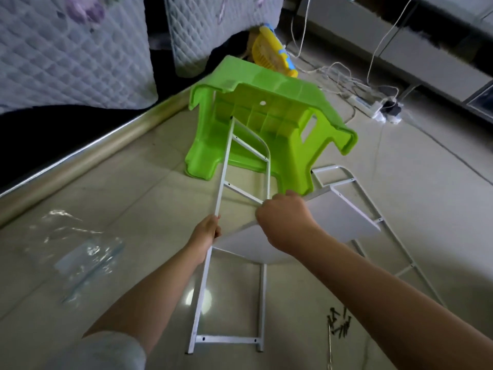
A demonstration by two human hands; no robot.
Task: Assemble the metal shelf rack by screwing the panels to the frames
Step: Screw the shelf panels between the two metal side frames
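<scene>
The frame, a white ladder of thin square tube with flat rungs, stood in the middle of the scene with its long axis running from the near floor up and away, its far end leaning into the underside of a tipped green stool. The panel, a smooth pale sheet, lay to its right, touching it at one rung. The left hand was curled round the frame's left rail, about midway along. The right hand, nearer the joint, was bunched at the rung where panel met frame; whether it pinched a screw or a tool I could not tell. That joint lay just ahead of both hands, so the coming turn looked to be the right hand's. A second frame lay flat beyond the panel on the right. Dark screws were scattered on the glossy tiled floor near right, a crinkled clear bag near left.
</scene>
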